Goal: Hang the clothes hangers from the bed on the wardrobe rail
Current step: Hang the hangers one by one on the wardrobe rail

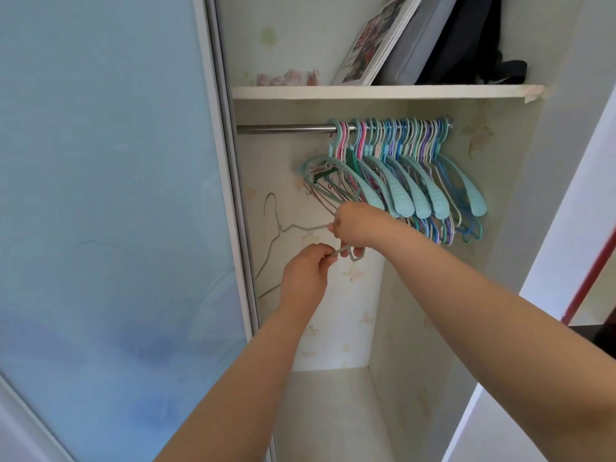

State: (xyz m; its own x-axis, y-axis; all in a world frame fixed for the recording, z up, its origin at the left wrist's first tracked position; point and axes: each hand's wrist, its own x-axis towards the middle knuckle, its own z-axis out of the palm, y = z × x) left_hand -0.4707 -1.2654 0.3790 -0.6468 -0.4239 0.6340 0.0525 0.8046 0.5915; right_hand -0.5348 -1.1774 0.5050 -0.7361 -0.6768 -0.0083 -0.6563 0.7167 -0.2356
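Observation:
A steel wardrobe rail [283, 129] runs under a white shelf. Several plastic hangers [403, 181] in teal, pink, purple and blue hang bunched at its right end. Below them, my right hand [355, 225] grips a thin pale wire hanger [276, 228] whose hook points up to the left. It also holds a grey-green hanger [346, 252]. My left hand [308, 268] pinches the end of that grey-green hanger, just under my right hand. Both hands are inside the wardrobe, below the rail's bare left part.
A blue-tinted sliding door [100, 195] fills the left, its frame beside the wire hanger. The white shelf [383, 91] above the rail carries a leaning picture frame [373, 38] and dark bags [466, 38]. The wardrobe floor [326, 411] lies below my arms.

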